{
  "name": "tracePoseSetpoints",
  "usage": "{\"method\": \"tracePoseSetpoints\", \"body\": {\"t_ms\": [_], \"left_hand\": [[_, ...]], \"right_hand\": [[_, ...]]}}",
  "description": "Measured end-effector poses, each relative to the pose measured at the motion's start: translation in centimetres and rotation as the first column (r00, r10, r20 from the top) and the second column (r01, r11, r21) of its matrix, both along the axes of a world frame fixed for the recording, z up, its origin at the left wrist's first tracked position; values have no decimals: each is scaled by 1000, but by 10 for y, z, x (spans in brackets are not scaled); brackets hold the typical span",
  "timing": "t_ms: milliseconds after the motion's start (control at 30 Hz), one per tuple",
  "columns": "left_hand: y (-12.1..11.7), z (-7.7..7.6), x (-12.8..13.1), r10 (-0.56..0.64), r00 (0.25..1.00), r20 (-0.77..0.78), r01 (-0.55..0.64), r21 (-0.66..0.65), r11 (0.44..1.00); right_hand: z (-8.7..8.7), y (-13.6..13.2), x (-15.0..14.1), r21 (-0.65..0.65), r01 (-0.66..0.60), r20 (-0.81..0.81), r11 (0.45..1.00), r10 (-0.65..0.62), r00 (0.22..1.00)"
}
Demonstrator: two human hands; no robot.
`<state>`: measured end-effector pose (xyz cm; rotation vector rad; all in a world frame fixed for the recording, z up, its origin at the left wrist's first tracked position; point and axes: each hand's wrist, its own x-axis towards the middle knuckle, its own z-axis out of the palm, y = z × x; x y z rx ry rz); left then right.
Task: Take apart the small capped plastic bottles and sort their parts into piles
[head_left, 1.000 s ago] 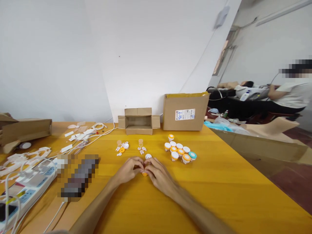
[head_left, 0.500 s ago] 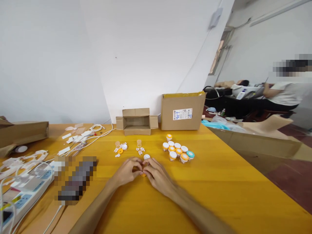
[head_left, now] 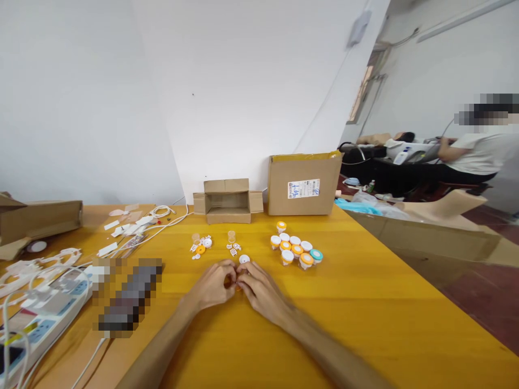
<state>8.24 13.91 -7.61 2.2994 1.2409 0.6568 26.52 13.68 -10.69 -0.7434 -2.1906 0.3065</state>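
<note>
My left hand (head_left: pixel 214 284) and my right hand (head_left: pixel 261 292) meet low over the table, fingertips pinched together and almost touching. Between them peeks the edge of a small orange plastic part (head_left: pixel 239 288); the fingers hide most of it. Just beyond my fingertips lies a white round cap (head_left: pixel 244 259). Farther off stands a clear little cup (head_left: pixel 231 236) beside several small white pieces (head_left: pixel 233 252). To their left are an orange ring (head_left: pixel 200 249), another white cap (head_left: pixel 207 243) and a second clear cup (head_left: pixel 195 237).
Several capped round pieces (head_left: pixel 297 249) with orange, white and teal tops cluster at right. Behind are an open small carton (head_left: pixel 228 218) and a large cardboard box (head_left: pixel 304 186). Cables, a power strip (head_left: pixel 44 329) and a blurred dark device (head_left: pixel 132 297) occupy the left. A person (head_left: pixel 478 151) sits far right.
My left fingers have shifted slightly, and less of the orange part shows between the hands. The right hand stays nearly where it was.
</note>
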Motion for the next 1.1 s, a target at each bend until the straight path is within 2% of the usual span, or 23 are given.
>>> {"method": "tracePoseSetpoints", "body": {"t_ms": [367, 600, 700, 800, 867, 1000, 1100], "left_hand": [[7, -11, -6, -8, 989, 149, 27, -124, 992], [8, 0, -11, 8, 930, 367, 98, -269, 958], [11, 0, -12, 98, 908, 406, 10, -255, 967], [16, -6, -13, 204, 902, 381, -133, -205, 970], [19, -12, -12, 241, 899, 366, -181, -189, 965], [19, -19, -9, 247, 913, 325, -207, -152, 966], [17, -20, -7, 239, 935, 262, -229, -66, 971]], "right_hand": [[-5, 2, 0, -10, 6, 13, 1000, -6, 1000], [-1, 0, 0, -7, -7, -33, 1000, 7, 999], [-1, 3, 2, -6, 49, -63, 999, -49, 997], [-2, 8, 7, -2, 165, -60, 986, -165, 984], [-3, 11, 12, 3, 215, -22, 977, -215, 976], [-5, 13, 18, 57, 182, 96, 982, -186, 978], [-4, 10, 17, 88, 127, 166, 988, -140, 976]]}}
